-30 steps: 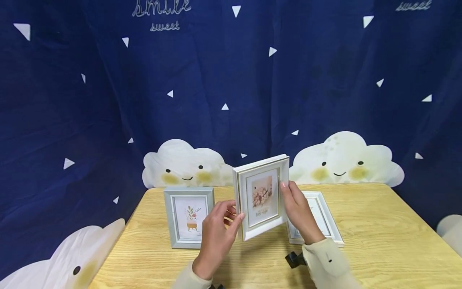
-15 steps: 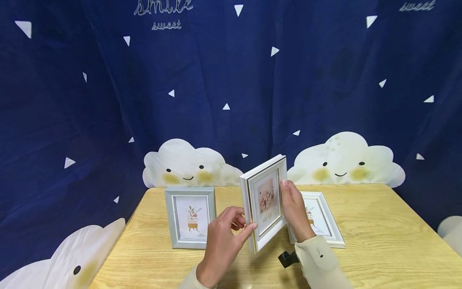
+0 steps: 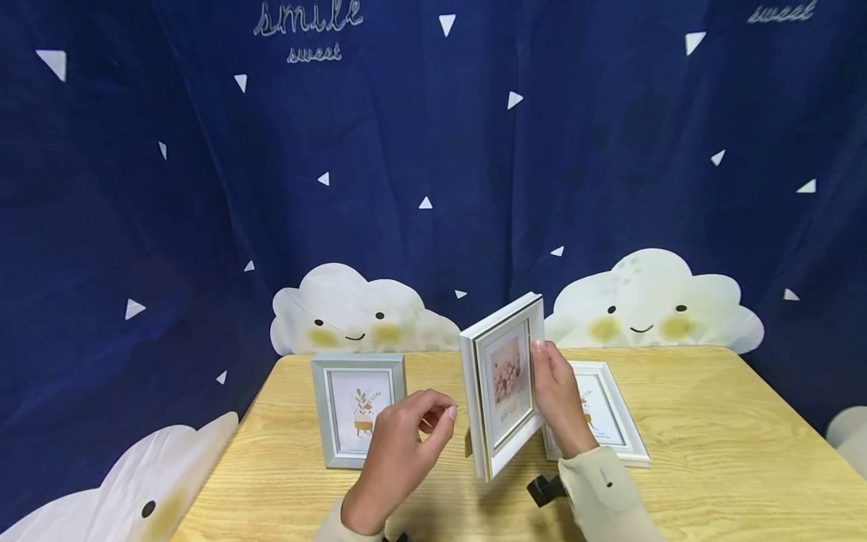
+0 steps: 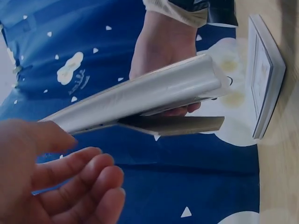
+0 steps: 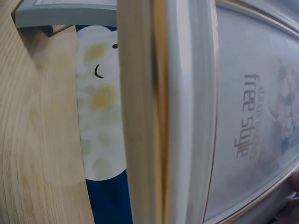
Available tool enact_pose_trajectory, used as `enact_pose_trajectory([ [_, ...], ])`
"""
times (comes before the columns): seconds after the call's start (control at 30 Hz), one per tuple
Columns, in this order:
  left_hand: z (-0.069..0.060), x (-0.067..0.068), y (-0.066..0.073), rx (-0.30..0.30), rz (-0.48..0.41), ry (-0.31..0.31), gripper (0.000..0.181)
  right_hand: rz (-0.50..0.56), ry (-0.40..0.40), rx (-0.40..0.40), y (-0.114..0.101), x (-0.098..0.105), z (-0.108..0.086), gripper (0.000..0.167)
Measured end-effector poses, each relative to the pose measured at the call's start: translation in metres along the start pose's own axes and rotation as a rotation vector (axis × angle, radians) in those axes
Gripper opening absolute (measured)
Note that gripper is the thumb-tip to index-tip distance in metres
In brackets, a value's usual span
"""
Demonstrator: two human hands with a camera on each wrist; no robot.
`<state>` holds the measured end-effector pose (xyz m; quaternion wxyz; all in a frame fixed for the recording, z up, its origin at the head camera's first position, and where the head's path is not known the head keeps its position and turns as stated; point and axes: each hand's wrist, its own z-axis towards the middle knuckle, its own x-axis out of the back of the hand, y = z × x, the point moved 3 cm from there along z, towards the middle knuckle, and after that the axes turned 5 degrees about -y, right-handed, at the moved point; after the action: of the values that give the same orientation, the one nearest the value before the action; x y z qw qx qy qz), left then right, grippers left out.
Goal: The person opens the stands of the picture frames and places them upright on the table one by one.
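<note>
My right hand (image 3: 561,399) grips the right side of a white picture frame (image 3: 509,384) with gold trim, held upright above the table and turned partly edge-on. Pink flowers show on its print, with "free style" lettering in the right wrist view. Behind it the stand leg (image 4: 187,125) is swung out from the back, as the left wrist view shows. My left hand (image 3: 403,449) is just left of the frame, apart from it, with nothing in its loosely bent fingers. A grey-blue picture frame (image 3: 320,410) stands behind that hand. Another white picture frame (image 3: 626,421) is beyond my right wrist, partly hidden by it.
A light wooden table (image 3: 718,452) lies below. Behind it hangs a dark blue curtain (image 3: 379,150) with white triangles and smiling clouds. A black camera mount (image 3: 544,489) juts from my right wrist.
The held picture frame has turned more edge-on and shifted slightly right. My left hand has let go of its left edge and drawn back left; the stand leg now shows behind it.
</note>
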<state>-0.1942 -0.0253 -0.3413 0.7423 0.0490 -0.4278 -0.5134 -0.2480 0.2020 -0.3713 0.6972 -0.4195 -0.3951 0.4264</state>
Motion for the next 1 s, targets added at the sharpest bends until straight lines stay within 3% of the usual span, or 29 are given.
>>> enact_pose_trajectory([
  [0.07,0.000,0.000,-0.001,0.009,0.037,-0.019,0.013,-0.003,0.006,0.002,0.001,0.001,0.000,0.042],
  [0.33,-0.003,-0.014,-0.006,0.037,0.117,-0.188,0.016,0.032,-0.010,-0.011,-0.004,0.003,-0.002,0.041],
  [0.73,-0.005,-0.018,-0.011,0.047,0.219,-0.177,0.021,0.010,-0.015,0.021,-0.001,-0.002,-0.001,0.040],
  [1.0,-0.004,-0.020,-0.017,0.067,0.210,-0.183,0.015,0.001,-0.033,0.025,-0.001,-0.001,-0.002,0.038],
])
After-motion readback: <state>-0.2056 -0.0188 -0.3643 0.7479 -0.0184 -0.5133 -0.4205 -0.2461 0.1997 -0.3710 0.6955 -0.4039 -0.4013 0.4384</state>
